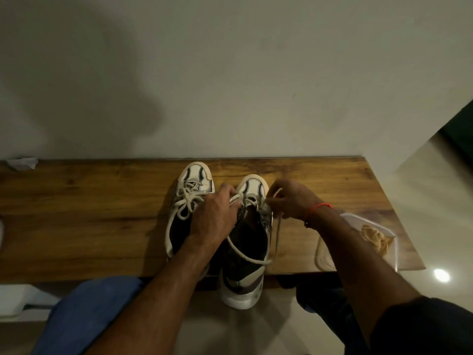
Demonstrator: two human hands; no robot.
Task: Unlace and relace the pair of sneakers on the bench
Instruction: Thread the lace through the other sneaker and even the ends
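A long wooden desk (pixel 76 221) with a dark, knotty grain runs along a plain pale wall (pixel 230 73), its far edge flush against it and its right end stopping short of a glossy tiled floor (pixel 435 201) that reflects a ceiling light. Two white and dark sneakers stand side by side near the middle of the desk, toes toward the wall. The left sneaker (pixel 188 208) is laced and tied in a bow. The right sneaker (pixel 249 242) sits nearer the front edge, its heel overhanging it, and its lace (pixel 245 254) lies loose across the open collar. The left hand (pixel 217 213) rests over the gap between the shoes, fingers curled onto the lace at the eyelets. The right hand (pixel 289 201), a red thread at its wrist, pinches a loop of the same lace just beside the toe. A clear plastic packet (pixel 384 239) with something tan inside lies by the right front corner. A crumpled white scrap (pixel 23 162) sits at the far left edge. Blue cloth (pixel 84 311) shows below the front edge.
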